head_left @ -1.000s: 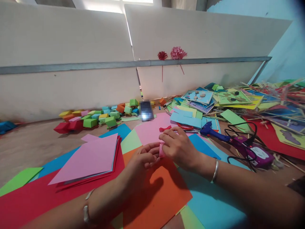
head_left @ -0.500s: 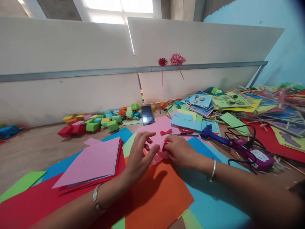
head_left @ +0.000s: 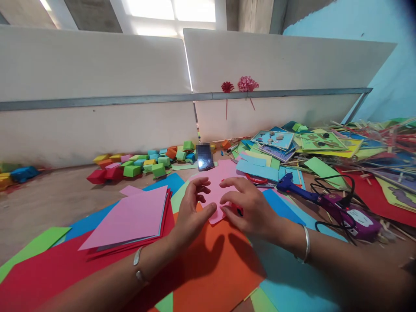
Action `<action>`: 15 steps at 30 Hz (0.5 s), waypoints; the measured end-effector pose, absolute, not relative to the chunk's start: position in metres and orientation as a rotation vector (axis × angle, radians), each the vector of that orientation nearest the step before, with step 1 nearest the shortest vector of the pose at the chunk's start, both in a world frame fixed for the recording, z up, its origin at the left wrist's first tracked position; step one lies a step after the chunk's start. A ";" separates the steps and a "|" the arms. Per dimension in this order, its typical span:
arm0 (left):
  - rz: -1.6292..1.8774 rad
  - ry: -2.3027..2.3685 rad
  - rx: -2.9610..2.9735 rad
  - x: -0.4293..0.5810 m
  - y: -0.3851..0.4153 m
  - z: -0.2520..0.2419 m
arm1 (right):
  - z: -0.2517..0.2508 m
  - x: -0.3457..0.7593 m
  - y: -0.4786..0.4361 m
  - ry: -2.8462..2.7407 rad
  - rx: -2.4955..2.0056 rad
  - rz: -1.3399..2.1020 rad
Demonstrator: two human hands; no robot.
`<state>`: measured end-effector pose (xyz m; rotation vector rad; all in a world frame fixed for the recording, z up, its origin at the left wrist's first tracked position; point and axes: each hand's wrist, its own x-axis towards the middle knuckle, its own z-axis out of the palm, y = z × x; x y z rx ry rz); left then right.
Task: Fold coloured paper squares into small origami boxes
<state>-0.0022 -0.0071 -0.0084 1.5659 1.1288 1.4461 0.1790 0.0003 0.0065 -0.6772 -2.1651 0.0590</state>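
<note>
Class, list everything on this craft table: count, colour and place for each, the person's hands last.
pink paper: one, pink, centre, under both hands
orange sheet: one, orange, nearer than the hands
sheet stack: one, pink on top, left of the left hand
red sheet: one, red, under the stack
folded paper boxes: many, mixed colours, back left
phone: one, dark, behind the pink paper
glue gun: one, blue, right of the right hand
paper flowers: two, red and pink, on the partition rail
picture cards: several, blue and green, back right
left hand: one, open, fingertips on the pink paper
right hand: one, open, fingers spread over the pink paper
</note>
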 end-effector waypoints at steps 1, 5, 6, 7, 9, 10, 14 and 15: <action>1.454 1.125 1.565 -0.002 -0.007 -0.009 | 0.009 0.177 -0.002 -2.140 -0.641 -0.004; 1.464 1.127 1.626 -0.002 -0.006 -0.012 | 0.014 0.171 -0.010 -2.117 -0.578 -0.157; 1.463 1.133 1.648 -0.002 -0.006 -0.013 | 0.014 0.170 -0.011 -2.116 -0.575 -0.172; 1.462 1.139 1.668 -0.002 -0.006 -0.014 | 0.014 0.169 -0.011 -2.113 -0.574 -0.187; 1.464 1.144 1.710 -0.002 -0.006 -0.015 | 0.012 0.168 -0.012 -2.112 -0.574 -0.216; 1.467 1.145 1.732 -0.003 -0.006 -0.015 | 0.011 0.168 -0.012 -2.117 -0.577 -0.227; 1.468 1.141 1.848 -0.002 -0.008 -0.016 | 0.008 0.168 -0.014 -2.163 -0.592 -0.245; 1.474 1.142 1.882 -0.002 -0.009 -0.016 | 0.008 0.169 -0.014 -2.179 -0.596 -0.254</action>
